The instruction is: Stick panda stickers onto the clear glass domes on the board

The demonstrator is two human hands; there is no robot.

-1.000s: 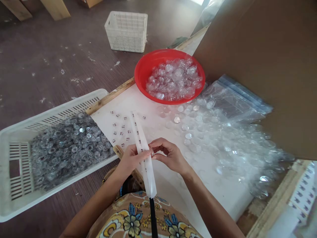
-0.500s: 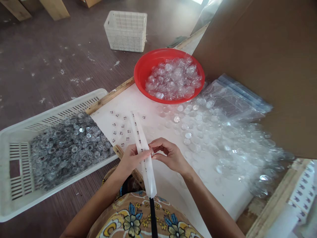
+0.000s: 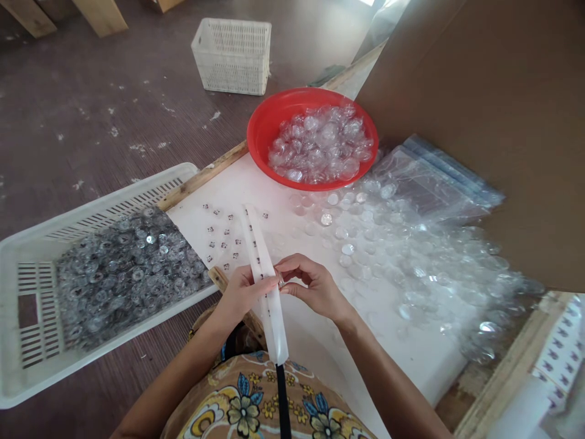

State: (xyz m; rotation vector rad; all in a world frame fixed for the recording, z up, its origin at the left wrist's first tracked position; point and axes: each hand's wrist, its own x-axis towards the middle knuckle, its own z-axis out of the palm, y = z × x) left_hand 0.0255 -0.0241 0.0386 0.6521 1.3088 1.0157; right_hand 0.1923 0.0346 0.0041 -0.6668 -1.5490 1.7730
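My left hand (image 3: 244, 294) is closed on a long white strip (image 3: 260, 262) with a row of small dark prints, its thumb lying across the strip. Thumb and fingertips of my right hand (image 3: 313, 286) pinch a small clear disc (image 3: 280, 280) at the strip's right edge. Small dark printed figures (image 3: 223, 245) lie in rows on the white tabletop (image 3: 205, 201) to the left of the strip. Many clear round discs (image 3: 411, 262) are spread over the table's right side.
A red basin (image 3: 262, 131) of clear discs stands at the table's back. To the left is a white basket (image 3: 34, 244) full of clear pieces with dark prints. Clear plastic bags (image 3: 439, 183) lie near a brown cardboard panel (image 3: 484, 110). An upright white basket (image 3: 233, 58) is on the floor.
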